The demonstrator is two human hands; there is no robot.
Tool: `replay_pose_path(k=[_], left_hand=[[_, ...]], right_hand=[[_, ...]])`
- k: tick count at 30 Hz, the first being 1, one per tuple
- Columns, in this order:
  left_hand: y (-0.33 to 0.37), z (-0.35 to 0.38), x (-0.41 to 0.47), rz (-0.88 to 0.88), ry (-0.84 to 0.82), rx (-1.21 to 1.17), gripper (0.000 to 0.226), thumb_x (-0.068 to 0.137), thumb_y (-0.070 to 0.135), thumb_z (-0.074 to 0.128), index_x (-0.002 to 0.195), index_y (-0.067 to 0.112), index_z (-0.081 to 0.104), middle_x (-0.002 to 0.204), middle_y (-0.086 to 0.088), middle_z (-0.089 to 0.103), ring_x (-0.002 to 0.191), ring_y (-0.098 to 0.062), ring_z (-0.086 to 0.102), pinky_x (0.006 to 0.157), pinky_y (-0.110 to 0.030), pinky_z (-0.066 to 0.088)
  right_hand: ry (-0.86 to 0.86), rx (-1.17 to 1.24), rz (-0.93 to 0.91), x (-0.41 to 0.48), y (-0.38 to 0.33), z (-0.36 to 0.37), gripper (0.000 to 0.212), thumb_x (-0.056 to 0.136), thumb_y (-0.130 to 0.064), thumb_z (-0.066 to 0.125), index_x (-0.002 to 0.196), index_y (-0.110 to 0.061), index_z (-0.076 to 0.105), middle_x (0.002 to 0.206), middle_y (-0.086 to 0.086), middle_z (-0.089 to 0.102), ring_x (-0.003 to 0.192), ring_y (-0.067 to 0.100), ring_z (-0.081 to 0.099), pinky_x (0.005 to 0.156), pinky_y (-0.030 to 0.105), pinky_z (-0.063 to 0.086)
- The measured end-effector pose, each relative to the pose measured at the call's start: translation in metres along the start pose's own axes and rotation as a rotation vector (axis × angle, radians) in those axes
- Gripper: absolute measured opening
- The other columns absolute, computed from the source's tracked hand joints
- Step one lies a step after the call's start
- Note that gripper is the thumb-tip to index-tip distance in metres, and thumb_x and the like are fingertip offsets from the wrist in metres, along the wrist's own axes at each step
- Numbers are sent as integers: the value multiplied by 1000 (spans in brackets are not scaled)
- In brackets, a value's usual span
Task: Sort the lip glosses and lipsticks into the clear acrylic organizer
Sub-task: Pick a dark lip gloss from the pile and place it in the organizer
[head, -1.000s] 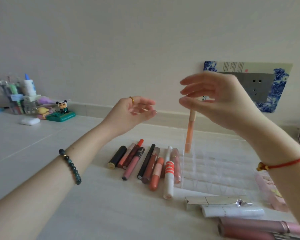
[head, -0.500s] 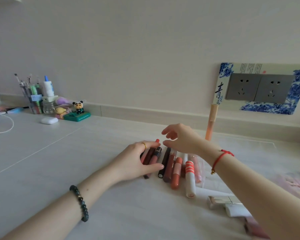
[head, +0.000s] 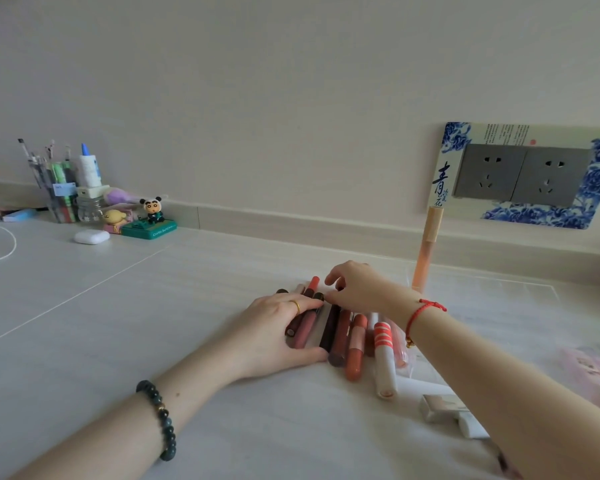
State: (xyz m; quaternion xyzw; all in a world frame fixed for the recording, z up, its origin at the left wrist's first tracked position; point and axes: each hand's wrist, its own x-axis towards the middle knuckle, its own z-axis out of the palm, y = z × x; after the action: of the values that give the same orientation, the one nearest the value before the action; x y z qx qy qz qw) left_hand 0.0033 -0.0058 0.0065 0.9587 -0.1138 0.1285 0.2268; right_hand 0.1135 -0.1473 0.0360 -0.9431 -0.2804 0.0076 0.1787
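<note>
Head camera gives me a desk running back to a pale wall, and far left at the back stands a pen holder with a glue bottle just beside it, then a white earbud case and a panda figurine on its green base. Nearer the middle, the left hand lies palm down over the left end of a row of lip glosses that lie side by side on the desk, its fingers spread loosely across the tubes and its thumb along their near ends. Next to it, the right hand hangs over the far ends of the same row with curled fingers, fingertips down at a dark tube; I cannot tell whether it pinches it. A white tube with orange stripes lies at the right of the row. Just right of the hands, a peach lip gloss stands upright at the left rear corner of the clear acrylic organizer, whose walls I can barely make out. Near the bottom right lies a silver lipstick, and a wall socket framed in blue print sits above
</note>
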Motion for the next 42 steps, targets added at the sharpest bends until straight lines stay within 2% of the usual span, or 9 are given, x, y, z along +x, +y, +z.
replay_pose_path(k=[9,11,15,20,23,28,34,39,42], left_hand=[[7,-5,-3,37,57,-8,71,57,65,59,117,25,56,111,6,61,101,-9,53,89,-23,42],[9,-7,-2,35,86,-48,66,59,60,61,113,21,57,108,0,63,100,-12,54,88,-24,42],[15,-7,-2,-11,111,-183,75,64,40,77,132,32,45,109,23,61,103,7,53,91,-13,40],[38,-16,5,-4,150,-406,63,61,32,82,118,36,55,93,36,63,88,1,62,72,1,39],[61,-28,17,65,114,-550,53,52,42,80,102,43,62,93,22,70,85,3,64,74,-3,43],[98,-31,47,151,137,-741,31,60,39,76,89,32,71,80,6,73,71,-11,68,72,-20,54],[130,-9,75,114,318,-823,14,72,23,74,83,15,72,61,10,68,53,-8,62,60,-17,51],[141,-4,90,78,443,-811,14,70,23,76,82,22,70,77,9,72,71,-9,67,72,-26,54],[143,-5,98,126,483,-779,13,70,24,76,79,28,67,75,13,70,71,-4,65,71,-16,51]], right_hand=[[193,188,-60,-6,-3,-16,30,83,-12,56,112,-16,59,111,7,58,81,16,50,70,22,37],[290,288,-80,-13,-4,-25,30,81,-8,57,109,-18,61,110,5,59,84,17,55,71,24,44],[420,568,-148,-37,-7,-48,29,78,0,60,98,-21,62,103,-2,58,75,21,69,74,37,58],[507,822,-268,-72,-9,-83,32,76,5,65,92,-23,62,105,5,59,69,17,70,65,26,59],[582,906,-323,-90,-6,-108,32,76,6,66,94,-20,62,102,7,59,71,20,71,67,25,58],[669,968,-362,-109,9,-138,32,76,7,65,99,-15,61,100,14,59,76,24,71,71,31,58],[726,936,-357,-116,29,-149,33,76,4,67,102,-16,61,93,14,65,82,26,69,69,27,56],[748,827,-336,-114,39,-150,30,75,3,68,93,-21,65,84,3,67,74,17,68,70,30,58],[747,824,-320,-112,44,-150,30,74,2,68,91,-22,66,85,1,67,75,21,69,69,33,59]])
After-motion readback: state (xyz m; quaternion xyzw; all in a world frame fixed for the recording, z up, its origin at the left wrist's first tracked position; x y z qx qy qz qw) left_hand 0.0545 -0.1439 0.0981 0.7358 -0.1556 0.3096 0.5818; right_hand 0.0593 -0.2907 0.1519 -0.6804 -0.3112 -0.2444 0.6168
